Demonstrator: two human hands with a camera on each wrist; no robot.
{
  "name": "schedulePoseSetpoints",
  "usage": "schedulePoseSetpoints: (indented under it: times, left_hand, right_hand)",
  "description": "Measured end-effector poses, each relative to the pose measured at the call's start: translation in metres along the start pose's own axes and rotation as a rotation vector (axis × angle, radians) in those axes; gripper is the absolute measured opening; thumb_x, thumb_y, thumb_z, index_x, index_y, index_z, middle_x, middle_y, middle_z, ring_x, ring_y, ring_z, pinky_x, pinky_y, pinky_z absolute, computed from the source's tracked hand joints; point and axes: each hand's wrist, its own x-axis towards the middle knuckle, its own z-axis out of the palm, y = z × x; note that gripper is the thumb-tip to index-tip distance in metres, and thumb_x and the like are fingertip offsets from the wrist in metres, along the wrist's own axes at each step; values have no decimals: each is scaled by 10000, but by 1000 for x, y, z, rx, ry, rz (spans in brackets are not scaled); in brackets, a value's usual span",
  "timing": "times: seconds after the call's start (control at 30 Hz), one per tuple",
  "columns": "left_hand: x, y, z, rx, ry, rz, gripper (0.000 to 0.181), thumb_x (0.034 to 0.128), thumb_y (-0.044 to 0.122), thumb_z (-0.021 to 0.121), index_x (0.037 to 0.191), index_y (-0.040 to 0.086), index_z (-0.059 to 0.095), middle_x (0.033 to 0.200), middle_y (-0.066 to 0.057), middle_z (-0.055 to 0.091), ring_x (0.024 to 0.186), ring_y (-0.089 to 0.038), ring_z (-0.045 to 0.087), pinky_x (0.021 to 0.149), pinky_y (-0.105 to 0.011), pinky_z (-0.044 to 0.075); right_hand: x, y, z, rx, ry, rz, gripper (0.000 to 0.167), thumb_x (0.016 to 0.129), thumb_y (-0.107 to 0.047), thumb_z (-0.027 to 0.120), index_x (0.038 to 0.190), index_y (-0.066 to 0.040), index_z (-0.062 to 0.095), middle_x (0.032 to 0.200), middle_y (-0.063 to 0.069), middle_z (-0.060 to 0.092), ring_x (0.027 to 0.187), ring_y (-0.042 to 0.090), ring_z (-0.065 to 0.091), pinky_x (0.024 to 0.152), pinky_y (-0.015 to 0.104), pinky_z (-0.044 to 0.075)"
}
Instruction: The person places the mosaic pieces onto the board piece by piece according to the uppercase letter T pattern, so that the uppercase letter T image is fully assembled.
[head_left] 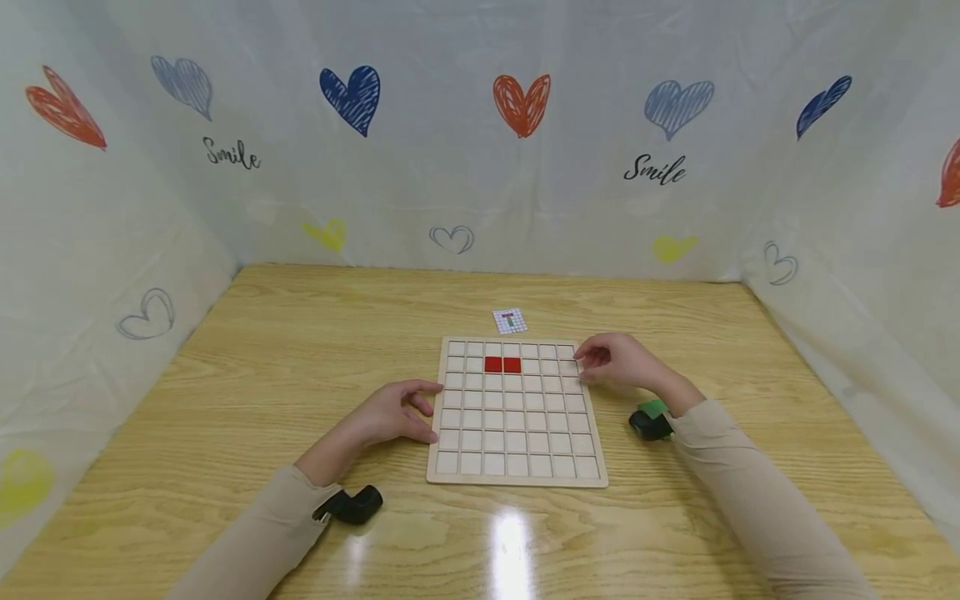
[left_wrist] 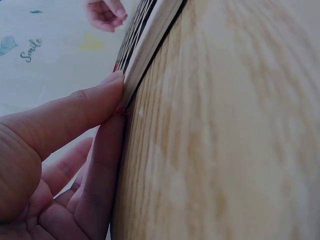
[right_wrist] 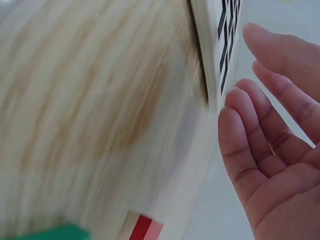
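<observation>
A pale wooden grid board (head_left: 517,471) lies flat on the table, with two red square tiles (head_left: 492,364) side by side in its second row from the far edge. Along the board's left edge, the thumb and fingers of my left hand (head_left: 390,412) touch the rim; close up, the left hand (left_wrist: 65,145) has its fingertips against the wooden side. My right hand (head_left: 622,362) is by the far right edge of the board, fingers loosely bent. In the right wrist view the right hand (right_wrist: 280,150) shows a bare palm, holding nothing.
Beyond the board lies a small card (head_left: 510,321) with a coloured T-shaped pattern on a grid. A green piece (head_left: 654,408) sits by the right wrist, partly covered by the black wrist camera (head_left: 649,425). A red block (right_wrist: 145,228) appears in the right wrist view. Patterned curtains surround the table.
</observation>
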Motion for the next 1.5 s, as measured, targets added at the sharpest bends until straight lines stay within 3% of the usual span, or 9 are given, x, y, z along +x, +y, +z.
schedulePoseSetpoints:
  times: [0.87,1.5]
  left_hand:
    - [-1,2,0,9,9,-3,716,690,-47,785,1326,-40,457,942,-136,522,731,-186,613,672,-301,508]
    - [0,1,-1,22,9,-8,715,700,-9,794,1332,-22,462,954,-139,527,736,-188,611,673,-297,500]
  right_hand:
    - [-29,16,-20,-104,51,71,247,796,-89,736,1010,17,671,850,15,620,781,162,578,709,313,479]
    - [-46,31,-31,-135,73,70,264,758,-51,762,987,38,667,859,69,639,756,169,586,677,283,483]
